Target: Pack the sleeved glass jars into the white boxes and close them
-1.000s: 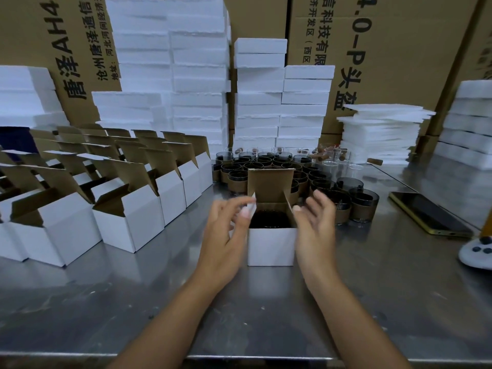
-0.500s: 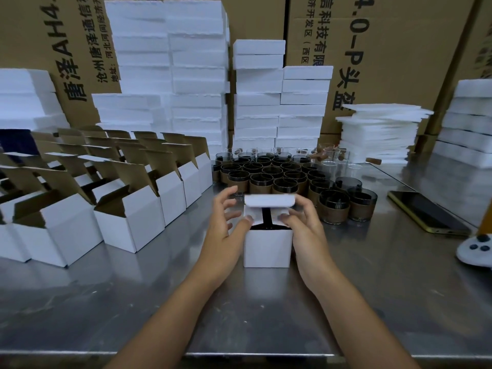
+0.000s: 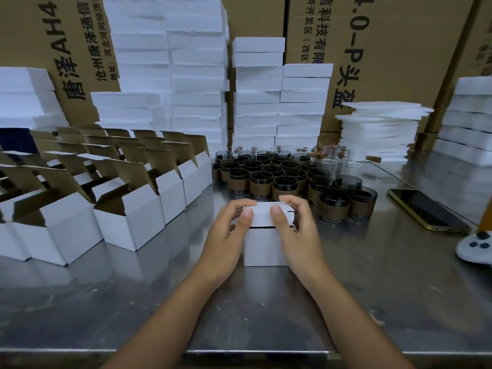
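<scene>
The white box [image 3: 264, 247] stands at the middle of the steel table [image 3: 372, 302], its lid down with a thin dark gap in front, perhaps not tucked. The left hand [image 3: 229, 231] and right hand [image 3: 296, 230] clasp the lid from either side, thumbs on top. Sleeved jars [image 3: 285, 186] cluster just behind, and open boxes [image 3: 133, 217] stand to the left.

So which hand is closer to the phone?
Right. The right hand grips the box on the side toward the phone. The left hand grips the other side, across the box from it.
</scene>
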The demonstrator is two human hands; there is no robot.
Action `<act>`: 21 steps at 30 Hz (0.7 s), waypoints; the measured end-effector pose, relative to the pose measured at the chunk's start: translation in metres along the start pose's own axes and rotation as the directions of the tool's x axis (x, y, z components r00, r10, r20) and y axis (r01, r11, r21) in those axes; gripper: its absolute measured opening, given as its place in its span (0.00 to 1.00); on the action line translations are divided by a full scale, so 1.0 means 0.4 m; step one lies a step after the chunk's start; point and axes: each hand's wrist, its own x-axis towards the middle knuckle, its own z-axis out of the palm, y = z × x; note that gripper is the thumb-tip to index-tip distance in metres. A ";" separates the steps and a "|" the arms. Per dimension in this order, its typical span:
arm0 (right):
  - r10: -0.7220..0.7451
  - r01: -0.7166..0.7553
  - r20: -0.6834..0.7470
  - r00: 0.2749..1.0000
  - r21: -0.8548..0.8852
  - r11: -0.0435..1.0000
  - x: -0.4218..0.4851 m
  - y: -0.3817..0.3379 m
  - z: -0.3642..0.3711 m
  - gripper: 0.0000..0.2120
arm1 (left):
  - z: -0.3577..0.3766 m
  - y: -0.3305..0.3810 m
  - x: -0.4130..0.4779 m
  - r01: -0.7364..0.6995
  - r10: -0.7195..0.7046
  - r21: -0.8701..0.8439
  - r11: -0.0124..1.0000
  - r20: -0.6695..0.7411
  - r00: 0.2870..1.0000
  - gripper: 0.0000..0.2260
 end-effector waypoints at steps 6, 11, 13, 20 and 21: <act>0.020 -0.019 0.019 1.000 -0.016 1.000 -0.001 0.012 -0.003 0.10 | -0.001 0.000 -0.001 0.015 -0.015 -0.018 1.000 0.008 1.000 0.12; 0.035 -0.034 0.037 0.999 -0.026 0.999 0.003 0.026 -0.006 0.07 | -0.004 -0.008 0.002 0.058 -0.057 -0.073 0.996 0.011 0.998 0.13; 0.015 -0.012 0.034 0.999 -0.091 0.996 0.002 0.028 -0.002 0.08 | -0.004 -0.013 0.004 0.071 -0.069 -0.093 0.993 0.029 0.997 0.16; -0.226 0.237 0.081 0.971 -0.461 0.855 -0.026 0.023 0.001 0.15 | -0.005 -0.020 0.013 0.110 -0.106 -0.183 0.977 0.029 0.994 0.18; -0.208 0.234 0.109 0.972 -0.506 0.830 -0.029 0.024 0.003 0.18 | -0.006 -0.019 0.014 0.115 -0.113 -0.205 0.972 0.023 0.993 0.18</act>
